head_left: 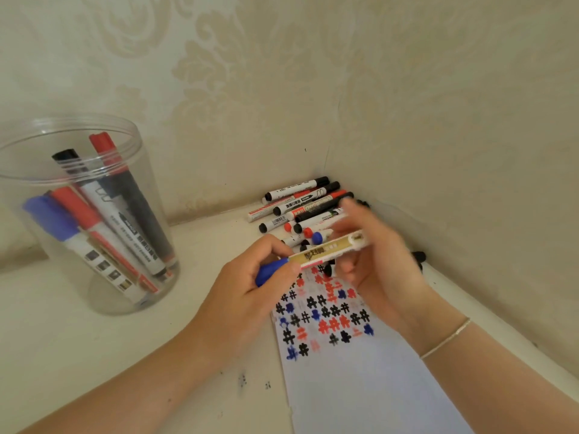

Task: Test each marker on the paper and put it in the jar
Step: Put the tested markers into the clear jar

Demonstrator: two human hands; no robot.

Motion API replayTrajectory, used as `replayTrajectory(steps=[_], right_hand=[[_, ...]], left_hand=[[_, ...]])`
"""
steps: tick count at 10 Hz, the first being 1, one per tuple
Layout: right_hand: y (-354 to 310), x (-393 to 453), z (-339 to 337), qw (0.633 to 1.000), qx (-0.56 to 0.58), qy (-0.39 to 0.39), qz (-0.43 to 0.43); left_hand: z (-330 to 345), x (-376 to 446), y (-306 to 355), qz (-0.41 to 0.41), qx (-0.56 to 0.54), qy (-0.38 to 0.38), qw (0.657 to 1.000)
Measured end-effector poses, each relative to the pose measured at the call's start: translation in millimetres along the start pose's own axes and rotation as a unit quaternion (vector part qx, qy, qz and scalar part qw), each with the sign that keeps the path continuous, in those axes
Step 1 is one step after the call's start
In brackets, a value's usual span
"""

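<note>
I hold one blue-capped marker (326, 252) level above the top of the paper (360, 380), between both hands. My left hand (250, 286) has its fingers curled round the blue cap end. My right hand (376, 261) closes its fingers round the white far end of the barrel; that hand is blurred, so the exact finger placement is unclear. The cap appears seated on the marker.

The paper lies on the white tabletop (94, 355), its upper part covered with black, red and blue test marks. Behind my hands, in the corner of the wall, lies a pile of markers (304, 203), black, red and blue caps mixed, some partly hidden by my right hand.

The clear jar (150, 245) stands upright at the left, well apart from the paper. It contains several markers leaning inside, caps up: blue, red and black. A thin bracelet (446, 339) sits on my right wrist.
</note>
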State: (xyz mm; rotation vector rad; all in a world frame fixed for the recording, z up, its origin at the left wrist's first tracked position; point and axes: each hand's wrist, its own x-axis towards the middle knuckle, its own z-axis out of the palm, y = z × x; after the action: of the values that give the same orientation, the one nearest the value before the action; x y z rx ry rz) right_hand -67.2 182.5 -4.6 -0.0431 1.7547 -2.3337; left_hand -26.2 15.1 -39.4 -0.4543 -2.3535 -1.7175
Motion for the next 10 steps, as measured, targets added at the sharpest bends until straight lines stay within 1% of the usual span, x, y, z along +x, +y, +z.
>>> replayTrajectory(steps=[1, 2, 4, 5, 6, 7, 8, 9, 10], right_hand=[[-2, 1, 1, 0.980, -0.159, 0.076, -0.090], [6, -1, 12, 0.945, -0.280, 0.102, -0.137], [-2, -1, 22, 0.948, -0.272, 0.099, -0.134], [-4, -3, 23, 0.957, -0.255, 0.090, -0.105], [-19, 1, 32, 0.989, -0.116, 0.063, -0.062], [-36, 18, 53, 0.997, 0.005, 0.031, -0.075], [-49, 36, 80, 0.994, 0.062, -0.030, -0.086], [-56, 56, 97, 0.997, -0.004, -0.048, -0.068], [-36, 82, 83, 0.820, -0.537, 0.008, -0.199]], left_hand=[[2, 0, 3, -0.021, 0.005, 0.042, 0.999], [6, -4, 8, -0.023, 0.019, 0.091, 0.995], [12, -7, 18, -0.016, 0.013, 0.138, 0.990], [6, -3, 21, 0.003, 0.036, 0.137, 0.990], [-10, 11, 45, 0.032, 0.086, 0.145, 0.985], [-33, 27, 78, 0.074, 0.138, 0.195, 0.968], [-55, 34, 102, 0.142, 0.213, 0.267, 0.929], [-85, 28, 126, 0.183, 0.254, 0.327, 0.892], [-123, 16, 152, 0.199, 0.296, 0.380, 0.853]])
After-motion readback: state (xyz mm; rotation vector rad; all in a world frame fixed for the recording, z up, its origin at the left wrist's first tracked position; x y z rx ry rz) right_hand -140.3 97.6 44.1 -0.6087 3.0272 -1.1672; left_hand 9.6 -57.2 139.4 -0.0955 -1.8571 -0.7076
